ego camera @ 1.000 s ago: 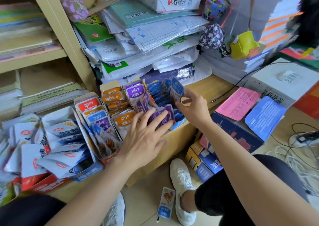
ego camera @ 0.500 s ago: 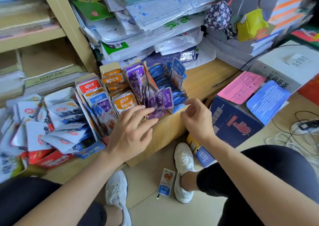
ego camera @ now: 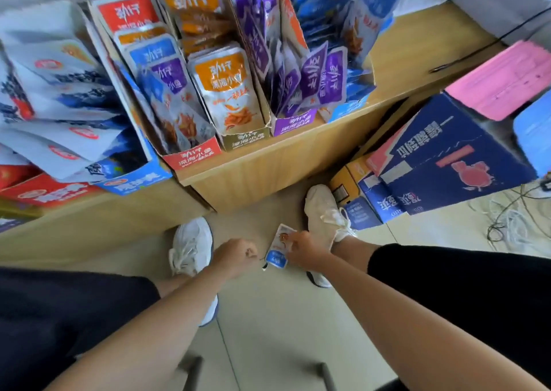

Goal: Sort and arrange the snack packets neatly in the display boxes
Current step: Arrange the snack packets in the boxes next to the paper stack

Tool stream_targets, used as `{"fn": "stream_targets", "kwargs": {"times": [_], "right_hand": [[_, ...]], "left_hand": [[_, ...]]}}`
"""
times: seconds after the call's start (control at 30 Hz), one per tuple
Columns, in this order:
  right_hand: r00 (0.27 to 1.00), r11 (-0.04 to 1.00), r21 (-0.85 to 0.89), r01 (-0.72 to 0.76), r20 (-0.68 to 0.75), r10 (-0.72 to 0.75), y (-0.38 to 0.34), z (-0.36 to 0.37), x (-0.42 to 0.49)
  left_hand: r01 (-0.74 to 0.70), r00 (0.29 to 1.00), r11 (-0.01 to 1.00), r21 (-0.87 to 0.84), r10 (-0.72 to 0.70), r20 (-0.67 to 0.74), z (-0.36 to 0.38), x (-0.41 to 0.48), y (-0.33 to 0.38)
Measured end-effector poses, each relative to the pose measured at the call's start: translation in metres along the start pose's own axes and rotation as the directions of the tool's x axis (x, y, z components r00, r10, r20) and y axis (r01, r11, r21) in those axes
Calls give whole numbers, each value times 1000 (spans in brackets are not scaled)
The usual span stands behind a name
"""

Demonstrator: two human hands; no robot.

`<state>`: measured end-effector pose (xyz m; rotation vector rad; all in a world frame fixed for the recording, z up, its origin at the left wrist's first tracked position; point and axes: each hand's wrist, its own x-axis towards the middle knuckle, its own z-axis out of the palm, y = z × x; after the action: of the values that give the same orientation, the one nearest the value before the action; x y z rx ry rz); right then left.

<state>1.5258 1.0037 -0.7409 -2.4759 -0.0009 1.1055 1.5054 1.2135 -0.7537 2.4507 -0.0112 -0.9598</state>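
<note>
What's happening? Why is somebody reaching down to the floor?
A person is reaching for a snack packet that lies on the floor between their white shoes. The right hand pinches it, while the left hand is curled beside it, holding nothing. Up on the wooden shelf, the display boxes stand packed.

Bare forearms, black trousers, white laced sneakers
</note>
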Motion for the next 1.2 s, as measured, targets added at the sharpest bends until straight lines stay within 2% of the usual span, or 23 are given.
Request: {"fn": "stream_targets", "kwargs": {"times": [0.1, 0.23, 0.3, 0.37, 0.4, 0.53, 0.6, 0.63, 0.67, 0.73, 0.8, 0.83, 0.87, 0.9, 0.93, 0.97, 1.07, 1.1, 1.2], "right_hand": [[998, 997, 55, -51, 41, 49, 10, 36, 41], [995, 995, 55, -87, -47, 90, 12, 70, 80], [993, 988, -107, -109, -47, 104, 13, 89, 90], [990, 949, -297, -109, -118, 77, 16, 106, 94], [988, 938, -332, -102, -140, 58, 18, 112, 94], [977, 949, -311, 49, -183, -110, 31, 115, 94], [964, 943, -313, 116, -194, -183, 36, 108, 95], [962, 948, -284, 144, -185, -202, 37, 105, 96], [961, 957, -245, 158, -186, -206, 35, 98, 94], [965, 976, -142, 166, -181, -190, 35, 87, 91], [966, 983, -37, 179, -184, -183, 32, 72, 85], [966, 982, 9, 187, -180, -183, 29, 64, 81], [972, 981, 66, 182, -161, -170, 23, 53, 73], [978, 977, 118, 177, -135, -161, 19, 43, 68], [980, 973, 145, 180, -113, -164, 13, 32, 61], [982, 969, 166, 181, -92, -167, 8, 23, 55], [971, 951, 203, 233, -107, -215, -10, -7, 29], [965, 939, 230, 254, -131, -229, -18, -18, 16], [935, 888, 308, 342, -203, -290, -41, -51, -30]], "left_hand": [[74, 993, 994, -80, -66, 98, 25, 1, -19], [137, 980, 983, -119, -118, 159, 35, -10, -48], [177, 979, 973, -148, -160, 123, 30, -15, -59], [186, 981, 968, -166, -173, 88, 23, -14, -66], [184, 982, 967, -177, -174, 70, 21, -14, -68], [139, 990, 960, -245, -139, 16, 11, -21, -67], [-19, 992, 977, -212, -8, -124, 0, -31, -50], [-150, 960, 977, -150, 108, -258, -10, -37, -36], [-285, 887, 957, -48, 245, -390, -23, -44, -17], [-453, 658, 870, 194, 474, -586, -53, -59, 24], [-466, 456, 816, 343, 553, -697, -90, -80, 63], [-440, 378, 804, 399, 569, -730, -107, -89, 76], [-403, 323, 799, 446, 581, -747, -122, -98, 84], [-361, 297, 796, 485, 592, -749, -134, -104, 88], [-308, 307, 800, 515, 596, -742, -144, -108, 89], [-237, 347, 813, 532, 582, -735, -154, -112, 88], [-17, 507, 829, 559, 489, -709, -172, -117, 84], [5, 530, 820, 573, 484, -697, -175, -119, 83], [1, 529, 805, 593, 503, -683, -179, -122, 83]]}}
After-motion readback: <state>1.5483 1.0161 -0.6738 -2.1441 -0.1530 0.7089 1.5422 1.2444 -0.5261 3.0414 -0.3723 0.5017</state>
